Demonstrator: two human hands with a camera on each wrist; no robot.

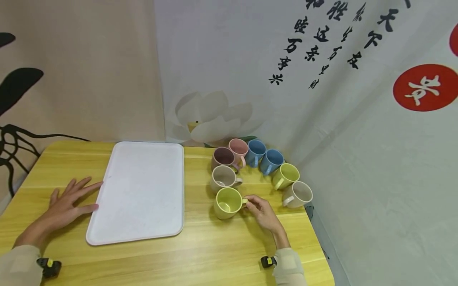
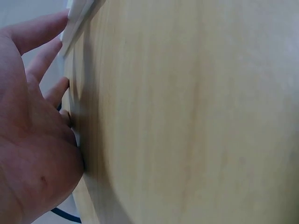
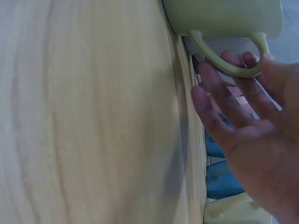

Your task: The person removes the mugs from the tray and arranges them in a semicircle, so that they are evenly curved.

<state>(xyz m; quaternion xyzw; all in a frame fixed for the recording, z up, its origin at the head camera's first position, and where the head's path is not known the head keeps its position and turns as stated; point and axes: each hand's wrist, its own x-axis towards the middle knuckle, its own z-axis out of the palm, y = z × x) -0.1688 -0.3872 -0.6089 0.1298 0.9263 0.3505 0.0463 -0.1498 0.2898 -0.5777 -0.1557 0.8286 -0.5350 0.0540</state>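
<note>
My right hand [image 1: 264, 212] pinches the handle of a yellow-green mug [image 1: 222, 208] between thumb and fingers. In the right wrist view that handle [image 3: 224, 65] loops down past my fingers [image 3: 219, 88], and the mug stands on the table. Directly behind it is a beige mug [image 1: 217, 183], and behind that a dull purple mug [image 1: 216, 159]. My left hand [image 1: 66, 208] lies spread out, its thumb and fingertips at the left edge of a white rectangular tray [image 1: 139, 194]. In the left wrist view its fingertips [image 2: 63, 21] reach the tray's rim.
A pink mug [image 1: 240, 153] and two blue mugs [image 1: 255, 154] stand at the back. Another yellow-green mug [image 1: 284, 178] and a second beige mug [image 1: 296, 200] follow along the wooden table's [image 1: 200, 254] right edge. A printed cloth [image 1: 229, 51] hangs behind the table.
</note>
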